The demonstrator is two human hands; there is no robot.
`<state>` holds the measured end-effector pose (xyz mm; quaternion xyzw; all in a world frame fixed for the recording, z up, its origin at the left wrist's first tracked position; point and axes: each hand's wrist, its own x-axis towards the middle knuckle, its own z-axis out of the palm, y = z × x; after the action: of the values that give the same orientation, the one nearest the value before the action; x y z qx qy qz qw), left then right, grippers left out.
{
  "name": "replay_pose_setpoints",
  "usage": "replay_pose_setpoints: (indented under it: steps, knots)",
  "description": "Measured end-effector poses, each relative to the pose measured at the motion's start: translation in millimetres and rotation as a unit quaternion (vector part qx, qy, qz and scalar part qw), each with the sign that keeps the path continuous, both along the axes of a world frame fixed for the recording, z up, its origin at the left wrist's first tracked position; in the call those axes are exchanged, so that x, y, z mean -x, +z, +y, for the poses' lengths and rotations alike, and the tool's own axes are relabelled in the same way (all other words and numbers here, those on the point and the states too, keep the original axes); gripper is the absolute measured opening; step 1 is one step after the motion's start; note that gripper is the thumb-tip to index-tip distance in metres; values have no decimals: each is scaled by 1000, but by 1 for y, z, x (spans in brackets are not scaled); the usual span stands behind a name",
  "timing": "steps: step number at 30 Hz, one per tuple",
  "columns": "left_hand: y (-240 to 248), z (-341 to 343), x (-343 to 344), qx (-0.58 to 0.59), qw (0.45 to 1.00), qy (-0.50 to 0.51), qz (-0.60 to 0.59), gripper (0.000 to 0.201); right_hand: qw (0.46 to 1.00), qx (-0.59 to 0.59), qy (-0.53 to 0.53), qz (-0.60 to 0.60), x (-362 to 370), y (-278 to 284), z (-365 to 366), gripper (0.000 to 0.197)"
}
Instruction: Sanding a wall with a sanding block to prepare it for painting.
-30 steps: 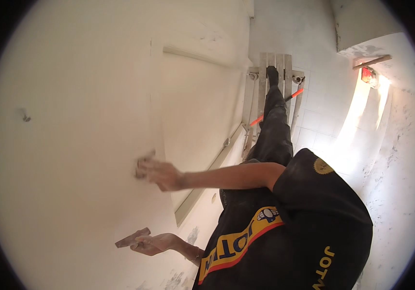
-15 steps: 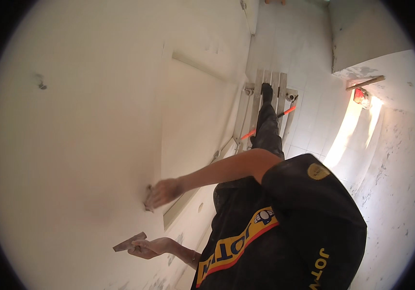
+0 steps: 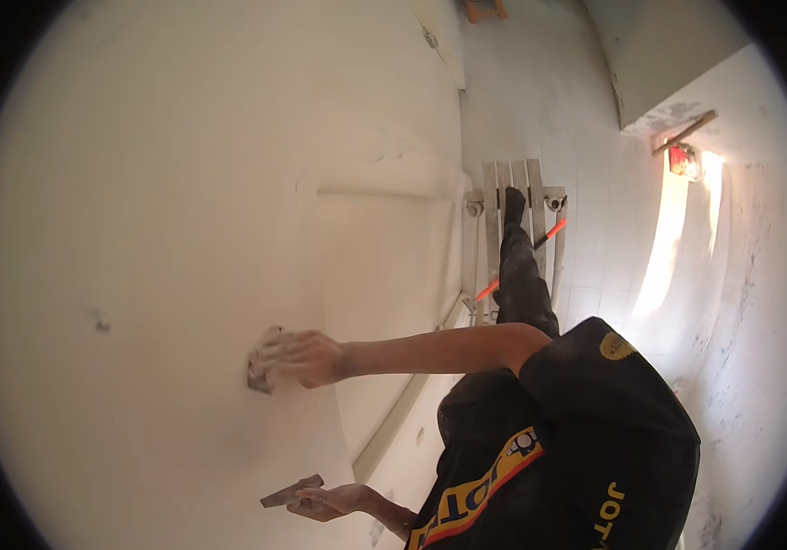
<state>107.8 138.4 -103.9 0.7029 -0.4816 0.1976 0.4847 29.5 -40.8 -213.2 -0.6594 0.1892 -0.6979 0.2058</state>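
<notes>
My right hand (image 3: 306,357) is pressed to the pale wall (image 3: 164,229), its dusty fingers wrapped round a grey-brown piece of sandpaper (image 3: 260,374). Part of the sandpaper is hidden under the fingers, and both are slightly blurred. Lower in the view, my left hand (image 3: 334,501) grips a flat scraper (image 3: 291,491) with a dull brown-grey blade. The scraper is held near the wall; whether it touches is not clear. A shallow recessed panel (image 3: 384,266) in the wall lies beside my right forearm.
A slatted bench (image 3: 493,215) stands on the pale tiled floor (image 3: 586,183), with my dark-clad leg over it and orange bars at its sides. A wooden stick (image 3: 685,133) and a red object (image 3: 682,162) lie by the bright strip of light. A small dark mark (image 3: 100,321) shows on the wall.
The whole view has turned, so the wall mark sits lower. My right hand has shifted across the wall with the sandpaper, away from the panel's edge. Both hands keep their holds.
</notes>
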Motion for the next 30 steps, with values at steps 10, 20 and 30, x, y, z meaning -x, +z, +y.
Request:
replay_pose_setpoints:
  steps: [10, 20, 30]
  knots:
    - [-6, -104, 59, -83, 978, -158, -110, 34, 895, -226, -189, -335, 101, -20, -123, 19]
    - [-36, -150, 92, -170, 966, -170, -98, 34, 755, -459, -184, -431, 95, -28, -128, 12]
    - [-48, -167, 110, -172, 966, -173, -87, 33, 614, -646, -231, -390, 107, -109, -135, 10]
